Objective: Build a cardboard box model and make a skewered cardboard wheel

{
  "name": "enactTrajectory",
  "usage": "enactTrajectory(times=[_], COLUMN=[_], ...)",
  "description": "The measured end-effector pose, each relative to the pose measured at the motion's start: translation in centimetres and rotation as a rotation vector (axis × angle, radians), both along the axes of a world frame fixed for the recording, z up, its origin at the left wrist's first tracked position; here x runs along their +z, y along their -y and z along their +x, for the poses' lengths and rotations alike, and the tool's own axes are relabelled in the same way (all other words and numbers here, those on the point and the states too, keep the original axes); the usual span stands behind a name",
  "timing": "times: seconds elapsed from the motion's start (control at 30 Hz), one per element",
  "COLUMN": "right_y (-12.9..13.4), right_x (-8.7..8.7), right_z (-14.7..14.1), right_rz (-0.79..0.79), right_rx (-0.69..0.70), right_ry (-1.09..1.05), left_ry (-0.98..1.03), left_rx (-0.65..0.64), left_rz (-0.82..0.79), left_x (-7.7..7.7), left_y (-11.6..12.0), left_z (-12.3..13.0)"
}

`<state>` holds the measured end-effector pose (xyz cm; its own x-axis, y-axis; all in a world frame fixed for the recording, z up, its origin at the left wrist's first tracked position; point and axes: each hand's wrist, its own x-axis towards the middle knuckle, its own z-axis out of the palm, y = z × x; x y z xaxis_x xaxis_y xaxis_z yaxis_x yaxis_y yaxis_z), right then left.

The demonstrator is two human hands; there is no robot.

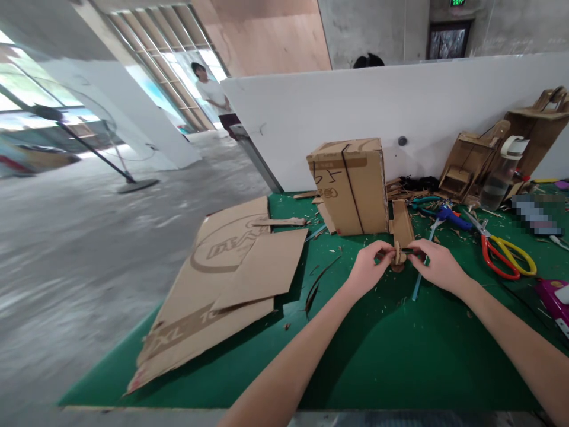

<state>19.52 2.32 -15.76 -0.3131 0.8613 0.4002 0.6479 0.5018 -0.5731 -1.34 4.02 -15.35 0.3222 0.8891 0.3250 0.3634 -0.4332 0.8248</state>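
Both hands meet over the green table, just in front of a cardboard box with a dark band round it [355, 190]. Between them is a small cardboard piece [398, 254] of stacked, roundish parts. My left hand [371, 264] pinches it from the left. On the other side my right hand [435, 264] has its fingers closed at a thin dark rod that runs into the piece. A flat cardboard strip [402, 222] lies just behind the fingers, and a pale blue glue stick [416, 286] passes beneath my right hand.
Large cardboard sheets [213, 267] lie left on the green table [400, 367]. To the right are red and yellow scissors [500, 261], a blue-handled tool [453, 217], a bottle [498, 178], cardboard constructions [466, 157] and a purple glue gun [555, 302]. A person [213, 95] stands beyond the white partition.
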Motion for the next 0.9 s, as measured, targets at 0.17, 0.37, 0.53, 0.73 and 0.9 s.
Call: enactTrajectory(times=[0.17, 0.37, 0.53, 0.73, 0.9], right_y=[-0.2, -0.2, 0.0, 0.8, 0.6], right_x=[-0.2, -0.9, -0.7, -0.1, -0.6], right_z=[-0.5, -0.9, -1.2, -2.4, -2.5], right_rz=[-0.154, -0.226, -0.214, -0.185, -0.185], right_rx=[-0.032, -0.017, 0.003, 0.081, 0.036], right_ry=[-0.391, -0.542, -0.527, -0.415, -0.416], left_ry=[0.057, 0.064, 0.014, -0.095, -0.113], left_rx=[-0.078, -0.129, -0.137, -0.223, -0.178], left_rz=[-0.102, -0.123, -0.101, 0.006, -0.017], left_x=[0.1, 0.2, -0.2, -1.0, -0.9], left_y=[0.5, 1.1, 0.9, 0.9, 1.0], left_z=[0.5, 1.0, 0.8, 1.1, 1.2])
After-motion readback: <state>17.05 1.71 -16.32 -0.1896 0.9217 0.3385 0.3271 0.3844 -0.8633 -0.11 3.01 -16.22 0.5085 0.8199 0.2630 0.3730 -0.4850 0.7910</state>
